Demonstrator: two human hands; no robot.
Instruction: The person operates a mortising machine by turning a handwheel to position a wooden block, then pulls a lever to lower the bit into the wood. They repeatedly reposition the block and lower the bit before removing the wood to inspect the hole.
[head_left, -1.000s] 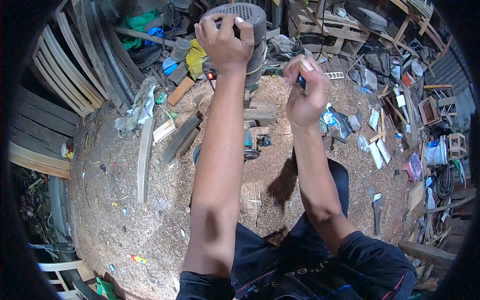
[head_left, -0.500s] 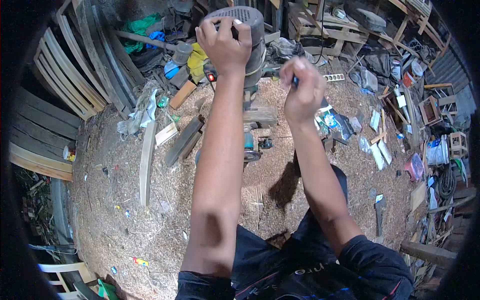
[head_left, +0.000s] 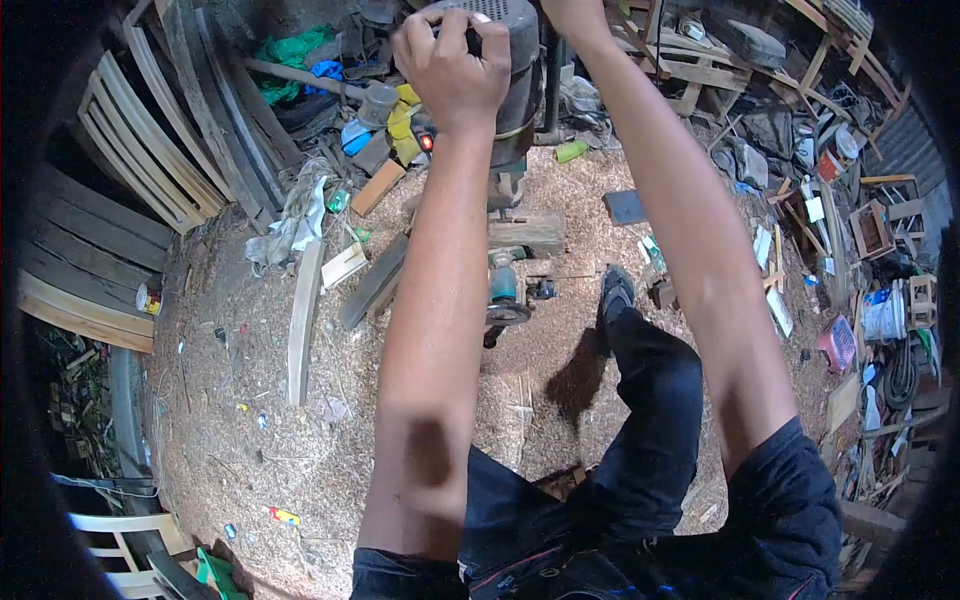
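Observation:
At the top centre my left hand [head_left: 455, 70] rests on the perforated top of a dark cylindrical machine housing [head_left: 515, 95], its fingers curled over the edge. My right hand [head_left: 575, 15] is raised to the right of the housing and is cut off by the top edge of the frame, so its fingers and anything in them are hidden. Below the housing, a wooden block [head_left: 530, 232] lies beneath the machine's lower part. A teal power tool with a round disc [head_left: 507, 314] is on the ground just beyond that block, nearer to me.
Wood shavings cover the floor [head_left: 300, 450]. A long plank [head_left: 304, 325] and a dark beam [head_left: 375, 285] lie left of my left forearm. My shoe [head_left: 618, 292] is right of the tool. Curved wooden slats [head_left: 140, 140] lean at the left; a white bucket [head_left: 880, 315] stands right.
My right hand has moved up and forward from beside the housing to the top edge. My left hand stays on the housing. My leg and shoe now show more fully.

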